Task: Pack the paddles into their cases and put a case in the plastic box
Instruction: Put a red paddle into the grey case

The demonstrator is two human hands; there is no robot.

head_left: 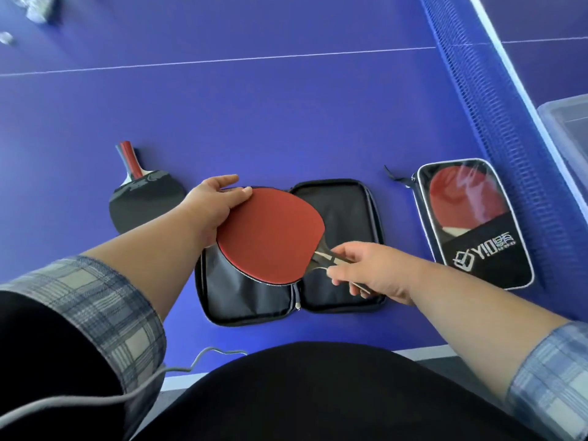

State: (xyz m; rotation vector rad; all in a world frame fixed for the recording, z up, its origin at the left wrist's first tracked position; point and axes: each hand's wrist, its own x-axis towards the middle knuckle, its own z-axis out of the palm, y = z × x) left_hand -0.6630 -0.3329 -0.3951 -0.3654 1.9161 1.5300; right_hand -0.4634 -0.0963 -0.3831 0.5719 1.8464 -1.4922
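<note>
**Red paddle held over the open case, both hands on it**

The person has the red paddle (273,237) just above the open case (343,214), red face up. The blade hangs mostly over the case's left half and the handle (324,257) points toward the right half.

The right hand (372,268) has the handle. Its fingers (345,249) are curled down over the top of it, so the handle runs under them and pokes out again near the palm.

The left hand (213,208) is at the far-left rim of the blade. Its thumb (243,193) lies flat on the red rubber right at the rim and one finger is stretched out past it. The rest of that hand's fingers are hidden under the blade, so it looks like a pinch on the rim, thumb above and fingers below.

The case lies flat and unzipped on the blue surface (254,106), close to the person's edge. A black paddle (146,202) lies on the surface to the left of it, near the left wrist, handle pointing away. Off to the right a closed case (486,256) has a red paddle showing through its clear window, just beside the net (496,122). The plastic box (563,122) sits on the other side of the net at the right edge of the view.
</note>
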